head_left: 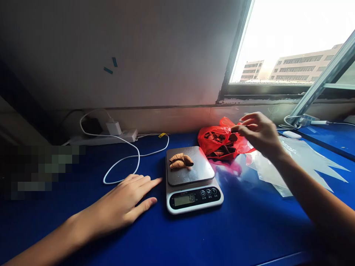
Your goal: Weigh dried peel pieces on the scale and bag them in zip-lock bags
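Observation:
A white kitchen scale (172,207) with a steel plate stands on the blue table; its display reads about 7.8. Three rough, curved, brown dried pieces (177,164) lie together on the plate's left half. My left hand (135,194) rests open on the table just left of the scale, fingers stretched toward it. Behind the scale, to its right, a red plastic bag (203,138) lies open with several darker dried pieces (226,147) inside. My right hand (257,135) is at the bag's right side, thumb and fingers pinched on a small dark brown dried piece (235,128).
Clear plastic bags (294,159) lie flat at the right, under my right forearm. Along the wall at the left sits a power strip (129,135) with a white charger (113,128), its white cable (138,157) looping over the table. A metal post (316,92) rises at the right by the window.

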Motion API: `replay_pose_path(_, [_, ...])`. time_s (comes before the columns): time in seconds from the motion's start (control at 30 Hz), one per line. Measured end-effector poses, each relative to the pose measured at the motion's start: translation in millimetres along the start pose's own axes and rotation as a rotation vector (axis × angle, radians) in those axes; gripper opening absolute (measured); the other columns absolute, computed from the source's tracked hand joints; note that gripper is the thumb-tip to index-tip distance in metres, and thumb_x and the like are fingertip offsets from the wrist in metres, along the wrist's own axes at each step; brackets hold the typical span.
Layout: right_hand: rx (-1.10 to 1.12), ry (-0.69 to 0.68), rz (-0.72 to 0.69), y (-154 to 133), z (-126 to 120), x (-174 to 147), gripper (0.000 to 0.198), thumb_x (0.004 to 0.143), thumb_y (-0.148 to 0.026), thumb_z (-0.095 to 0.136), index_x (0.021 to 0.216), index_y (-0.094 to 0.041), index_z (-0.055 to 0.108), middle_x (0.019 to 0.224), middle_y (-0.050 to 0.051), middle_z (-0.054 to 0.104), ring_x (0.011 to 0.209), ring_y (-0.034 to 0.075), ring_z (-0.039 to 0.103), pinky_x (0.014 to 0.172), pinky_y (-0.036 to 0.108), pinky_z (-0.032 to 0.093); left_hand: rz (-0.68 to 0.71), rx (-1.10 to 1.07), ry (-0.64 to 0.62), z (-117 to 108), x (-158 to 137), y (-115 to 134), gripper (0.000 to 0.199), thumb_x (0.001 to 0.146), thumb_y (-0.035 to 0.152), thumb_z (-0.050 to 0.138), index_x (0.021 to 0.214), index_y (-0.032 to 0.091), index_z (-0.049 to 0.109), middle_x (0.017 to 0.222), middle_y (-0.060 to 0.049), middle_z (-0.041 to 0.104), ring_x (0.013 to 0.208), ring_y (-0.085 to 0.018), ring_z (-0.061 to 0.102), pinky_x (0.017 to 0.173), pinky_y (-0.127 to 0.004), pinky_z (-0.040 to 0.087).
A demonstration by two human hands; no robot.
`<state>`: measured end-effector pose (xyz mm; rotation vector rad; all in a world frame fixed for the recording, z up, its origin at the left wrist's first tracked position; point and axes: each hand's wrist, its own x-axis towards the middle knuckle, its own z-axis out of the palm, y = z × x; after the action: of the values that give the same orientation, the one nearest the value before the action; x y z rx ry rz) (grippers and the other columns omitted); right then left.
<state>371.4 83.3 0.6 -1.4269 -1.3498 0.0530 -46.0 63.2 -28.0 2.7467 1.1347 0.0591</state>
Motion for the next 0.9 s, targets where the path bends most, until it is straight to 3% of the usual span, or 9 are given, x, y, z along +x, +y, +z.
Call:
replay_pose_path(0.1, [0.195, 0.038, 0.021, -23.4, -15.2, -14.7, 0.019, 0.075, -0.031, 0.073, 0.088, -0.02, 0.064, 0.078, 0.005, 0.072, 0.072, 0.02, 0.073, 0.065, 0.033, 0.057, 0.0, -0.008, -0.041, -3.1, 0.1, 2.7, 0.049, 0.103, 0.04, 0.048, 0.149, 0.025, 0.052, 0.128, -0.011, 0.07, 0.123, -0.031, 0.064, 0.115, -0.055, 0.042])
replay_pose_path(0.2, [0.329, 0.013, -0.081, -49.0, -8.5, -37.0, 0.018, 0.076, -0.025, 0.077, 0.085, -0.021, 0.062, 0.077, 0.003, 0.072, 0.079, 0.021, 0.075, 0.068, 0.032, 0.06, -0.006, 0.001, -0.07, -6.8, 1.6, 6.8, 0.05, 0.103, 0.04, 0.045, 0.15, 0.024, 0.051, 0.128, -0.011, 0.069, 0.121, -0.031, 0.064, 0.114, -0.053, 0.041])
replay_pose_path(0.37, [0.373, -0.199, -0.248, -77.0, 11.6, -68.8, 0.021, 0.086, -0.019, 0.068, 0.105, -0.025, 0.062, 0.105, 0.005, 0.069, 0.097, 0.021, 0.074, 0.086, 0.039, 0.062, 0.004, -0.005, -0.077, -8.9, 1.5, 9.9, 0.049, 0.104, 0.039, 0.043, 0.15, 0.024, 0.051, 0.12, -0.009, 0.07, 0.112, -0.029, 0.065, 0.109, -0.049, 0.043])
replay_pose_path(0.47, [0.35, -0.248, -0.279, -76.3, 14.4, -72.8, 0.02, 0.089, -0.021, 0.066, 0.108, -0.027, 0.061, 0.108, 0.006, 0.068, 0.098, 0.021, 0.075, 0.091, 0.041, 0.062, 0.016, 0.006, -0.064, -9.0, 1.2, 10.2, 0.048, 0.104, 0.04, 0.042, 0.148, 0.026, 0.053, 0.117, -0.008, 0.07, 0.109, -0.028, 0.065, 0.106, -0.045, 0.045])
replay_pose_path(0.6, [0.15, -0.216, -0.245, -59.4, 25.8, -67.6, 0.014, 0.088, -0.033, 0.069, 0.094, -0.024, 0.06, 0.094, 0.007, 0.071, 0.09, 0.024, 0.073, 0.074, 0.038, 0.062, 0.014, 0.004, -0.061, -9.8, 2.0, 10.6, 0.048, 0.104, 0.04, 0.043, 0.149, 0.026, 0.053, 0.118, -0.008, 0.07, 0.111, -0.027, 0.065, 0.108, -0.044, 0.043])
replay_pose_path(0.73, [0.088, -0.307, -0.179, -45.7, 51.8, -68.7, 0.021, 0.086, -0.037, 0.064, 0.077, -0.023, 0.052, 0.079, 0.005, 0.066, 0.078, 0.02, 0.069, 0.066, 0.033, 0.057, 0.024, -0.002, -0.052, -7.8, 1.3, 7.3, 0.049, 0.104, 0.042, 0.042, 0.15, 0.026, 0.051, 0.121, -0.009, 0.071, 0.112, -0.028, 0.065, 0.111, -0.047, 0.041])
replay_pose_path(0.9, [-0.006, -0.338, -0.202, -52.1, 57.0, -71.0, 0.031, 0.083, -0.047, 0.069, 0.097, -0.021, 0.059, 0.091, 0.007, 0.071, 0.085, 0.022, 0.068, 0.071, 0.035, 0.054, 0.033, 0.01, -0.028, -2.2, -1.0, 0.1, 0.05, 0.105, 0.045, 0.04, 0.151, 0.026, 0.05, 0.133, -0.01, 0.067, 0.123, -0.031, 0.062, 0.114, -0.051, 0.04])
